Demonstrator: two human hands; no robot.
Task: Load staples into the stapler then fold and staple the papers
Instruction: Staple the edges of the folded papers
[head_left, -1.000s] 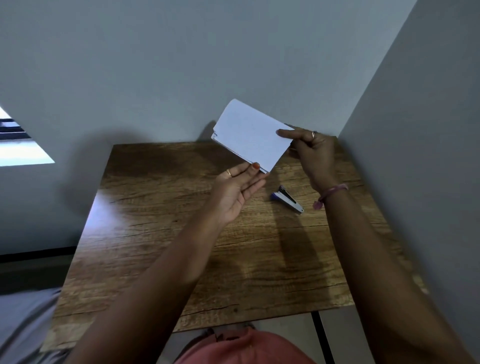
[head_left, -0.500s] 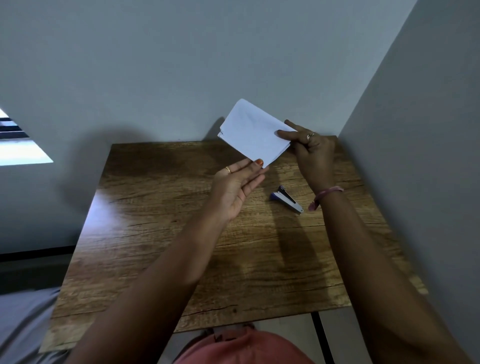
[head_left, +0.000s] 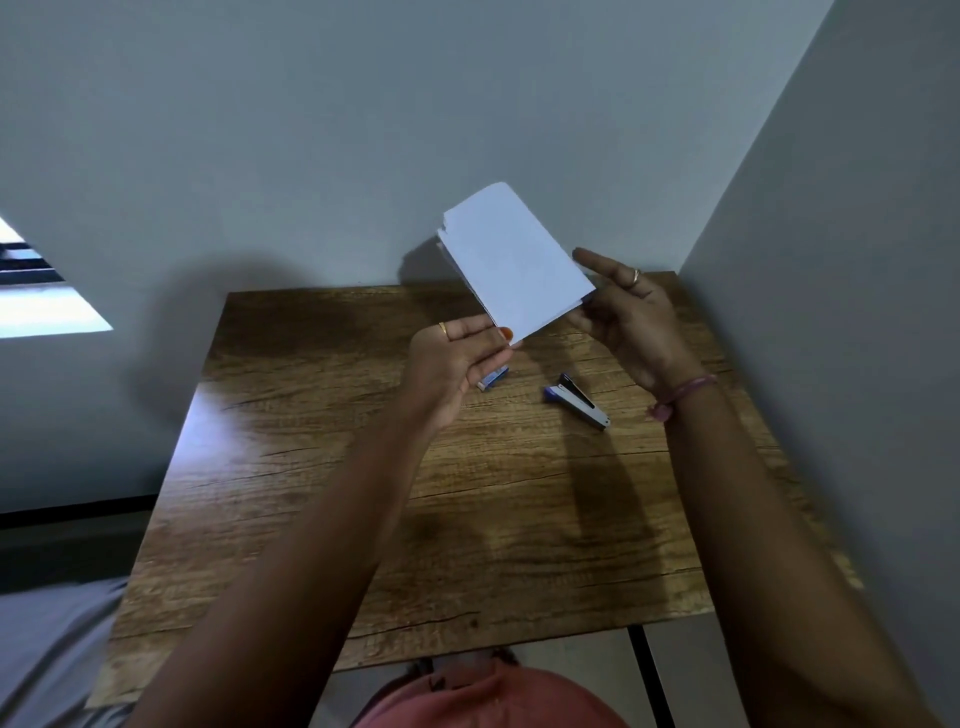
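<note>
A wooden table (head_left: 311, 493) fills the middle of the frame. On it lie a stapler (head_left: 576, 401), right of centre, and a small blue box (head_left: 493, 378) just left of it.

Bare arms, gold rings (head_left: 443, 329), pink wrist band (head_left: 685, 391), orange nails.

One folded stack of white papers (head_left: 511, 265), sheet count not readable. One blue-and-silver stapler (head_left: 576, 401). One small blue box (head_left: 492, 378), half hidden. One wooden bench (head_left: 363, 493). Two hands: left (head_left: 457, 364), right (head_left: 631, 322). Two rings, one per hand. One pink wristband (head_left: 680, 392).
</note>
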